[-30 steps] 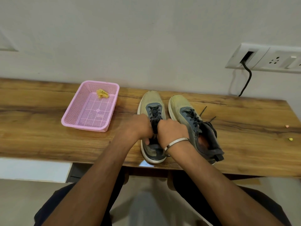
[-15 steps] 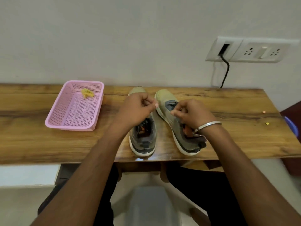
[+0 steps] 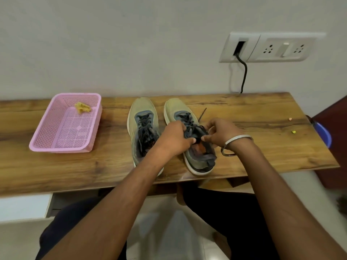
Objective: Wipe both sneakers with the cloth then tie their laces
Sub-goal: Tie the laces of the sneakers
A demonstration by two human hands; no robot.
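Two olive-green sneakers with dark laces stand side by side on the wooden table, toes toward the wall. Dark laces lie bunched over the tongue of the left sneaker. Over the right sneaker, my left hand and my right hand each pinch its dark laces above the tongue. One loose lace end sticks out past the shoe toward the wall. A small yellow cloth lies crumpled in the far corner of the pink basket.
The pink perforated basket sits at the table's left. A wall socket with a black cable hangs above the table's right end. Two small bits lie on the right part of the table. A blue object shows past the right edge.
Both hands have moved from the left sneaker over to the right sneaker and taken hold of its laces. The view has shifted with my head.
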